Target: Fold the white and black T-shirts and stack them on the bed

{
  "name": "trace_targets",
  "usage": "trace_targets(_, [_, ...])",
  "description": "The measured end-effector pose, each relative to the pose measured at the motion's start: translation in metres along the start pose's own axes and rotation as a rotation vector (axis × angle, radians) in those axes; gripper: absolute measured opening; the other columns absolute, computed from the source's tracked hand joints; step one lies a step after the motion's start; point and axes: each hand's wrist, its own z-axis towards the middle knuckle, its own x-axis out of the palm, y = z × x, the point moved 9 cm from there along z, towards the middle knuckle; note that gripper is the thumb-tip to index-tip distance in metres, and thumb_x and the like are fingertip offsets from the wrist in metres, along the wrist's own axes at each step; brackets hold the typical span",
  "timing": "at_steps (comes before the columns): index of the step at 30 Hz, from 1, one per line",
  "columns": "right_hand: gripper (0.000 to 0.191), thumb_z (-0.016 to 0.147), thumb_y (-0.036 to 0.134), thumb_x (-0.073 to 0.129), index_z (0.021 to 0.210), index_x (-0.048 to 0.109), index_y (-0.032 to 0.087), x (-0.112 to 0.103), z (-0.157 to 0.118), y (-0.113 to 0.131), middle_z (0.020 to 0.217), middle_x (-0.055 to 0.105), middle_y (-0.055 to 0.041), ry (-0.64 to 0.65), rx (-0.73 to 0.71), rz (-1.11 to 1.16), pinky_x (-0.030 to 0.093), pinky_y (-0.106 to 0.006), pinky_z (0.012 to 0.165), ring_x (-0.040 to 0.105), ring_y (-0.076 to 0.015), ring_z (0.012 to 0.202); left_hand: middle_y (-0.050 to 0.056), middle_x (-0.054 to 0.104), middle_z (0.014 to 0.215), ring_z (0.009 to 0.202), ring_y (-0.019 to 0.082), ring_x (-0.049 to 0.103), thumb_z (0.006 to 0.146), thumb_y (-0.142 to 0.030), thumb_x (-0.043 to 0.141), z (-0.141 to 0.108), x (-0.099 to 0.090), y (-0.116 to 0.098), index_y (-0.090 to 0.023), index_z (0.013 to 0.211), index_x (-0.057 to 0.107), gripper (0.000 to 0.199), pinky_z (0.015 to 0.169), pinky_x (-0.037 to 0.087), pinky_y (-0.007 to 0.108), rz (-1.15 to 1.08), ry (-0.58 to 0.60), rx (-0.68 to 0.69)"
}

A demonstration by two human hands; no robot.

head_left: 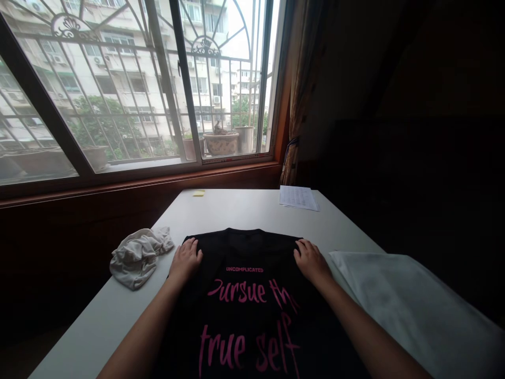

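Presently, one black T-shirt, pink-printed, is lying spread on the white table. Left hand: resting palm down at the shirt's far left corner. Right hand: resting palm down at its far right corner. Fingers of both are lying unclenched, slightly bent, gripping nothing. Crumpled grey cloth: lying left of the shirt. Pale cloth: spreading right of it. Papers: lying beyond it.
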Motion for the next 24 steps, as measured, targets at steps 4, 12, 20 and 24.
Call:
trace_targets(4, [0.039,0.095,0.026,0.047,0.131,0.061,0.019,-0.011,-0.01,-0.006,0.136,0.056,-0.0142,-0.002,0.032,-0.001,0.046,-0.044,0.104,0.056,-0.0309,0.12,0.017,0.048,0.151,0.144,0.033,0.037,0.097,-0.035,0.046,0.0,-0.002,0.008,-0.012,0.14,0.052,0.05,0.12,0.029,0.049,-0.042,-0.037,-0.011])
trace_targets(12, [0.051,0.093,0.041,0.045,0.138,0.051,0.017,-0.029,-0.064,-0.051,0.121,0.06,-0.0149,0.143,0.171,0.064,0.05,-0.045,0.099,0.063,-0.031,0.109,0.018,0.045,0.151,0.142,0.034,0.041,0.095,-0.038,0.05,-0.019,-0.008,0.041,-0.015,0.145,0.047,0.055,0.118,0.032,0.053,-0.217,-0.131,0.046])
trace_targets(20, [0.048,0.09,0.043,0.046,0.133,0.054,0.022,-0.061,-0.126,-0.05,0.131,0.063,-0.016,0.194,0.154,0.219,0.05,-0.047,0.1,0.062,-0.0348,0.12,0.012,0.042,0.158,0.146,0.035,0.037,0.1,-0.041,0.045,-0.062,-0.016,0.034,-0.023,0.144,0.053,0.049,0.117,0.034,0.054,-0.109,-0.024,0.216])
trace_targets(24, [0.062,0.09,0.054,0.043,0.142,0.045,0.02,-0.061,-0.134,-0.068,0.127,0.068,-0.0146,0.351,0.385,0.315,0.052,-0.044,0.096,0.066,-0.0325,0.115,0.017,0.048,0.151,0.137,0.034,0.048,0.097,-0.042,0.048,-0.058,-0.03,0.04,-0.019,0.139,0.056,0.048,0.113,0.039,0.054,-0.234,-0.045,0.165])
